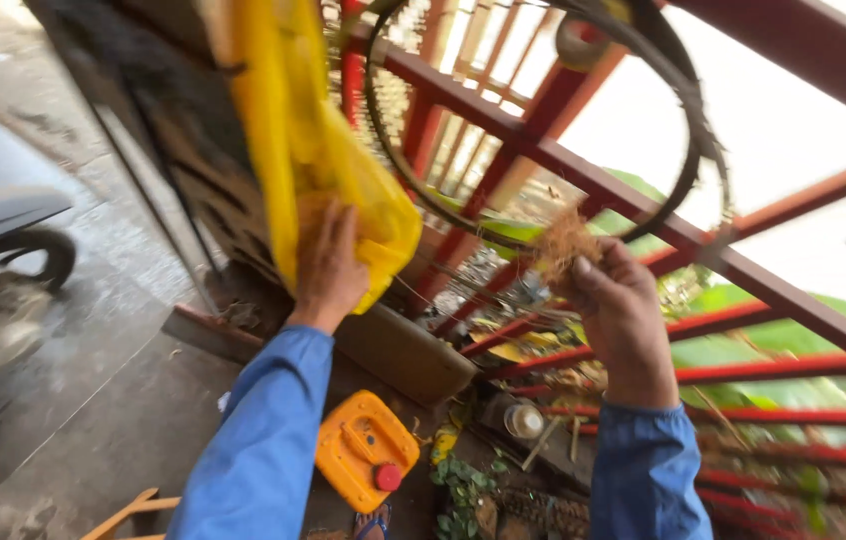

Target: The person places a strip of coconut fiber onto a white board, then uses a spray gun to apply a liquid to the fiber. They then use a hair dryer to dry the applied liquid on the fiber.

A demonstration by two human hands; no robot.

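The left hand, in a long blue sleeve, is raised with its fingers spread flat against the underside of a hanging yellow plastic bag — pressing on it, not closed around it. The bag bulges at the bottom where the palm meets it; what it holds cannot be told through the plastic.

The right hand, also blue-sleeved, is lifted beside it with the fingers pinched together on a small tuft of brown, coir-like fibre. The tuft sits at the fingertips, just in front of the red-painted metal railing and level with the lower arc of a dark tyre-like hoop that hangs against the bars.

Below the arms, on the ground, lies a flat yellow plastic jerrycan with a red screw cap — shut, contents unseen. Beside it stands a small green-leaved plant, and further right a round clear jar seen from above sits among loose sticks and clutter. At the far left edge, the dark wheel of a parked motorbike rests on wet concrete floor.
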